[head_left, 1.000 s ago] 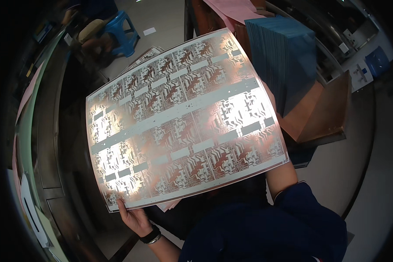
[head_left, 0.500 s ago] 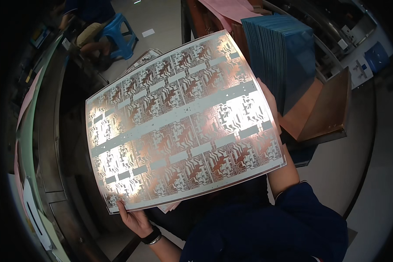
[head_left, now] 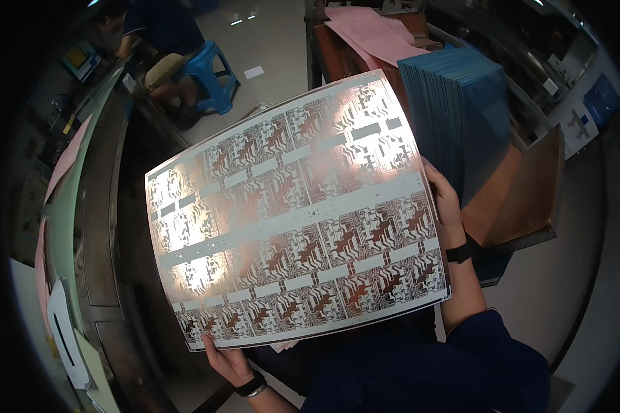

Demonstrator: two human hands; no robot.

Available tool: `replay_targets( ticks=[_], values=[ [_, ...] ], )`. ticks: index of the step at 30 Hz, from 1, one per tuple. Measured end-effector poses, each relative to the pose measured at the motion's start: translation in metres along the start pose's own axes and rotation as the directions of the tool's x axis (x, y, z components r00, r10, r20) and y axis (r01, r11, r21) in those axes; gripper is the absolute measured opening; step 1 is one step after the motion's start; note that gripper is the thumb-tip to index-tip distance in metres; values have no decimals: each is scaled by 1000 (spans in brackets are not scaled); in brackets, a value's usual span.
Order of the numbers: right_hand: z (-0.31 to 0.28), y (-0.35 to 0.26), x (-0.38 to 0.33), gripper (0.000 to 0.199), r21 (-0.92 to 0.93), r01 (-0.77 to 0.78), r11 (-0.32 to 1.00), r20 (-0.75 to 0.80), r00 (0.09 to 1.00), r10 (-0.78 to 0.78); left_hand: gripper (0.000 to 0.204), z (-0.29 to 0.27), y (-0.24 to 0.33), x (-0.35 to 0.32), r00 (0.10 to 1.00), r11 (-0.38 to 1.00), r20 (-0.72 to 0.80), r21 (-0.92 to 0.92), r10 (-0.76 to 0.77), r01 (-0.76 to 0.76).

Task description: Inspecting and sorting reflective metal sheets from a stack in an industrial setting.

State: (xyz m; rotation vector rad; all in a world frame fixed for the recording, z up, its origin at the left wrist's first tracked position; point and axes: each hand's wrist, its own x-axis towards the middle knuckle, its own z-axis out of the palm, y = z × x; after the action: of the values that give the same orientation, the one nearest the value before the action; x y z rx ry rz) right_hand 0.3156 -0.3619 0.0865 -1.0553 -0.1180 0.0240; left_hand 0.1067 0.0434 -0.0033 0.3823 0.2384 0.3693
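Note:
A large copper-patterned circuit board panel is held up in front of me, tilted, with bright glare on its left side and upper right. My left hand grips its lower left corner, the thumb on the face and the other fingers behind. My right hand is closed round the right edge, its fingertips mostly hidden behind the panel. The corner of a pale sheet or board shows under the panel's lower edge.
A tall stack of blue panels stands at right beside a copper-coloured angled stand. Pink sheets lie behind. At left runs a dark metal bench with a green top. A person sits on a blue stool at the far left.
The glare has shifted across the panel as its tilt changed. Panel and both hands sit slightly lower and further right in view, as does the background.

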Motion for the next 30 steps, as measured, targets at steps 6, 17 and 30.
replay_targets(
  ticks=[6, 17, 30],
  values=[
    [3, -16, -6, 42, 15, -18, 1000, 65, 998, 17, 37, 4, -5, 3, 1000, 1000, 11, 24, 13, -13],
    [3, -23, -24, 40, 48, -21, 999, 9, 1000, 20, 47, 1, -9, 2, 998, 998, -36, -40, 57, -58],
    [4, -13, -23, 44, -82, 18, 996, 15, 1000, -16, 37, 5, -3, 1, 993, 983, 4, 146, 114, -113]
  ],
)
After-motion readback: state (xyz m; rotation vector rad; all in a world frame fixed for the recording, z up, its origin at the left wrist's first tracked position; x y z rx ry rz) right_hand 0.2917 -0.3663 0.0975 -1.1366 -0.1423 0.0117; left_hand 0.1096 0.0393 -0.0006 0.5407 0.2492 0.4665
